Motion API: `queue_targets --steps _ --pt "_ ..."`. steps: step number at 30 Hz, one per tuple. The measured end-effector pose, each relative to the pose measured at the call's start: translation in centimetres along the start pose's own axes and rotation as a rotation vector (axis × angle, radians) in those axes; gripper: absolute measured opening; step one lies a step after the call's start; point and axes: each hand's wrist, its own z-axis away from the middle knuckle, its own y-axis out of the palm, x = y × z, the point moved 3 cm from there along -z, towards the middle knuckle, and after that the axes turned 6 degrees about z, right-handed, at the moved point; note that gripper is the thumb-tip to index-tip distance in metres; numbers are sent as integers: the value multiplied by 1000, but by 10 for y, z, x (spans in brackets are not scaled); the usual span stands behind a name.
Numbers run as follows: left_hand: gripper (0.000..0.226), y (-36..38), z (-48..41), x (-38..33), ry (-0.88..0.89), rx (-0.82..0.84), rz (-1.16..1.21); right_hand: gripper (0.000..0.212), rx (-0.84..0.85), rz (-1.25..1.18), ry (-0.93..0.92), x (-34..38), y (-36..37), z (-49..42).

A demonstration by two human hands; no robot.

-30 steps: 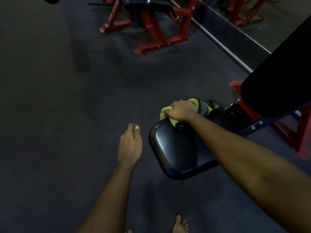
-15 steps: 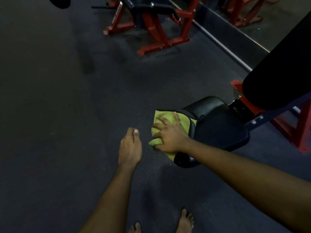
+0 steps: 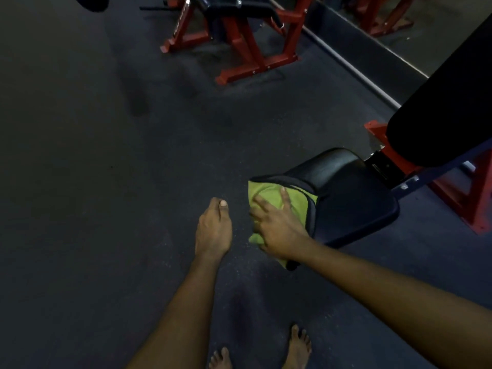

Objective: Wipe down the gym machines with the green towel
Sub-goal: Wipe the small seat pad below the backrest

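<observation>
A: Where is the green towel (image 3: 267, 193)?

B: On the black seat pad (image 3: 351, 201), draped over the pad's left front edge, the end nearest the person. Part of it hangs down past that edge.

A: And the right hand (image 3: 278, 231)?

B: Flat on top of the towel, pressing it against the seat pad. The fingers (image 3: 260, 204) are spread wide and fairly straight, with the thumb reaching toward the pad's middle. It is a press with an open palm rather than a clutch.

A: The left hand (image 3: 213, 230)?

B: Just to the left of the seat pad, off it, hanging over the dark floor (image 3: 106, 182). Its fingers curl loosely downward and it holds nothing.

A: What else is around the seat pad?

B: Behind it to the right rises a black back pad (image 3: 450, 102), tilted, on a red frame (image 3: 475, 206). Well beyond the pad stands another red machine (image 3: 247, 51). Nearer than the pad, at the bottom edge, are two bare feet (image 3: 299, 344).
</observation>
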Motion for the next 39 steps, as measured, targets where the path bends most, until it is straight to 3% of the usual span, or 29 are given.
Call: queue_targets --steps 3,8,11,17,23,26,32,35,39 --pt "29 1 -6 -4 10 27 12 43 3 -10 -7 3 8 13" --pt "30 -2 -16 -2 31 34 0 52 89 -187 288 -17 -12 -42" --pt "31 -5 -16 1 40 38 -3 53 159 -198 353 -25 -18 -67" --pt "30 -3 -6 -9 58 71 -32 56 -50 -252 391 -6 -11 -9" --pt "32 9 -1 -22 78 141 -9 81 -86 -237 486 22 15 72" --pt "32 15 -12 -25 91 157 -15 87 -71 -244 582 23 17 58" --pt "27 24 -36 -35 118 50 -58 57 18 -269 670 14 -7 -14" --pt "28 30 -38 -39 146 33 -33 70 -72 -322 694 22 -2 7" --pt "34 47 -35 -38 123 199 -23 70 -197 -423 797 26 15 56"
